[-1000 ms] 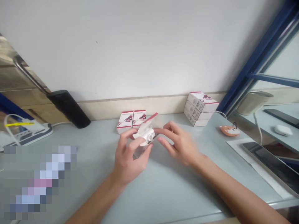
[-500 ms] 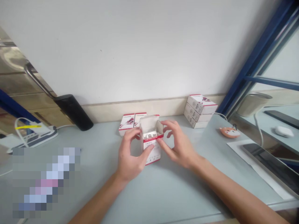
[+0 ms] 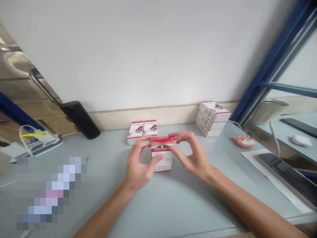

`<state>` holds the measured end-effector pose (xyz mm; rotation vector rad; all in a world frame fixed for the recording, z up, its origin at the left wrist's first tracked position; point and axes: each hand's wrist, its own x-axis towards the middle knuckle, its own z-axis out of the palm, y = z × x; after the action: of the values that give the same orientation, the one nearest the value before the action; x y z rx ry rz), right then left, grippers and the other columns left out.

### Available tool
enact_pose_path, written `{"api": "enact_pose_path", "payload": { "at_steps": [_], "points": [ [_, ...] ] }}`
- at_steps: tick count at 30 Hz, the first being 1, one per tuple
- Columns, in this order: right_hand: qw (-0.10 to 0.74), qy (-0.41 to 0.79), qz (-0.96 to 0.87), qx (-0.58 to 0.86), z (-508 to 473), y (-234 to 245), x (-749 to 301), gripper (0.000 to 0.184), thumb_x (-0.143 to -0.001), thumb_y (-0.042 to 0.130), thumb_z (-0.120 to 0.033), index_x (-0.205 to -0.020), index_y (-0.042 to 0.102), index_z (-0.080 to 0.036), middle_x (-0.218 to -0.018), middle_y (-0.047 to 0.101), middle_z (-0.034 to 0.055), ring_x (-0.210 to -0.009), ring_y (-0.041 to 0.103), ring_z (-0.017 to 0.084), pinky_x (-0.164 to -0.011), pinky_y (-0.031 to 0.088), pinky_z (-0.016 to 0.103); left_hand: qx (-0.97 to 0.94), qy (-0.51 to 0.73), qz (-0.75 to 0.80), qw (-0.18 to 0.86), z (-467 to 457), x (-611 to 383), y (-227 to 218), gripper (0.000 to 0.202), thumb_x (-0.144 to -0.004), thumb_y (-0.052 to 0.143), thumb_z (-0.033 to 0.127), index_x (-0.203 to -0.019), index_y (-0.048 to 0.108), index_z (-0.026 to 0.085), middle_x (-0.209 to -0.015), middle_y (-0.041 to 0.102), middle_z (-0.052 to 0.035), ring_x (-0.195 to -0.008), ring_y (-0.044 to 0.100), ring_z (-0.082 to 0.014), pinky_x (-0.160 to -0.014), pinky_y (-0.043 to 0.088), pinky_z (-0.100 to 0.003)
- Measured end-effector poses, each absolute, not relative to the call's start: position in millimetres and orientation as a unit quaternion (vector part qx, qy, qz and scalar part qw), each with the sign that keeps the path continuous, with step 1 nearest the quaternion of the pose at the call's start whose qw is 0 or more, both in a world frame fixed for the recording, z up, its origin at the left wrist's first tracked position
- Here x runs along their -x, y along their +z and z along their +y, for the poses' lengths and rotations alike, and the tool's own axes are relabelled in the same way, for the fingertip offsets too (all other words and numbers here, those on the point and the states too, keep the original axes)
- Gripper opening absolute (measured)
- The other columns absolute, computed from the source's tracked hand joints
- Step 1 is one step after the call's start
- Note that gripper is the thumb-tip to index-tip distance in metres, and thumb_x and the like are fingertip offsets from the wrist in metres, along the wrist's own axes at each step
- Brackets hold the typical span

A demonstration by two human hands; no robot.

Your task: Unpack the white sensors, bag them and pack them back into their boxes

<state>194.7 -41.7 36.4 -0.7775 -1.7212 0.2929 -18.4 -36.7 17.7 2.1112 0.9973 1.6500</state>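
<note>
In the middle of the desk stands a small white carton (image 3: 162,163) with red trim and the word DETECTOR on its front. My left hand (image 3: 140,163) is closed round its left side, thumb across the front. At the top, the carton's red lid flap (image 3: 162,140) is bent over towards me, still slightly raised. My right hand (image 3: 192,152) has its fingers on the flap's right end, with the thumb against the upper right of the front. What lies inside the carton is mostly hidden; a little dark shape shows under the flap.
Two similar boxes (image 3: 135,131) lie side by side behind the carton, by the wall. A stack of three boxes (image 3: 213,118) stands at back right. An orange animal-faced case (image 3: 244,141) and a dark phone-like slab (image 3: 287,175) are at right. At left are a black cylinder (image 3: 80,120) and a power strip (image 3: 53,144).
The carton's lid flap has swung from standing up at the back to lying forward over the opening, with my right hand moving along with it. My left hand keeps its grip.
</note>
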Motion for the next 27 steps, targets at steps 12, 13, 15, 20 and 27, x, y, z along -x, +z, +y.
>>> {"api": "enact_pose_path", "payload": {
  "at_steps": [12,13,15,20,27],
  "points": [
    [0.555,0.133,-0.752,0.329,-46,47,-195,0.009,-0.099,0.059,-0.019,-0.103,0.063,-0.026,-0.102,0.067,0.0062,-0.098,0.066,0.022,-0.087,0.057,0.04,-0.754,0.566,0.316,0.102,-34,15,8,0.053,-0.092,0.073,0.019,-0.14,0.055,0.03,-0.137,0.062,-0.0119,-0.129,0.063,-0.0277,-0.107,0.057,-0.049],
    [0.55,0.144,-0.754,0.33,-46,48,-196,0.008,-0.099,0.059,-0.02,-0.102,0.063,-0.026,-0.104,0.067,0.0066,-0.1,0.066,0.022,-0.089,0.057,0.041,-0.759,0.56,0.318,0.095,-33,16,7,0.05,-0.093,0.072,0.019,-0.139,0.056,0.03,-0.137,0.062,-0.0119,-0.131,0.061,-0.0281,-0.108,0.057,-0.05],
    [0.532,0.164,-0.763,0.329,-46,49,-198,0.006,-0.1,0.06,-0.023,-0.103,0.065,-0.026,-0.112,0.067,0.008,-0.107,0.066,0.023,-0.096,0.056,0.043,-0.759,0.56,0.319,0.092,-30,19,5,0.047,-0.093,0.071,0.018,-0.137,0.056,0.03,-0.138,0.061,-0.0127,-0.134,0.059,-0.029,-0.108,0.056,-0.051],
    [0.517,0.18,-0.776,0.315,-45,45,-198,0.007,-0.099,0.063,-0.024,-0.105,0.066,-0.025,-0.121,0.063,0.0098,-0.114,0.065,0.023,-0.104,0.054,0.044,-0.754,0.567,0.315,0.101,-25,22,0,0.04,-0.094,0.068,0.016,-0.13,0.056,0.03,-0.14,0.058,-0.0143,-0.136,0.058,-0.0297,-0.108,0.055,-0.054],
    [0.53,0.129,-0.781,0.305,-43,39,-191,0.003,-0.1,0.061,-0.023,-0.099,0.063,-0.025,-0.12,0.064,0.0097,-0.106,0.068,0.021,-0.095,0.057,0.04,-0.759,0.575,0.295,0.077,-26,23,-1,0.042,-0.094,0.067,0.013,-0.13,0.057,0.031,-0.139,0.06,-0.0122,-0.134,0.059,-0.0276,-0.107,0.056,-0.053]
  ]
}}
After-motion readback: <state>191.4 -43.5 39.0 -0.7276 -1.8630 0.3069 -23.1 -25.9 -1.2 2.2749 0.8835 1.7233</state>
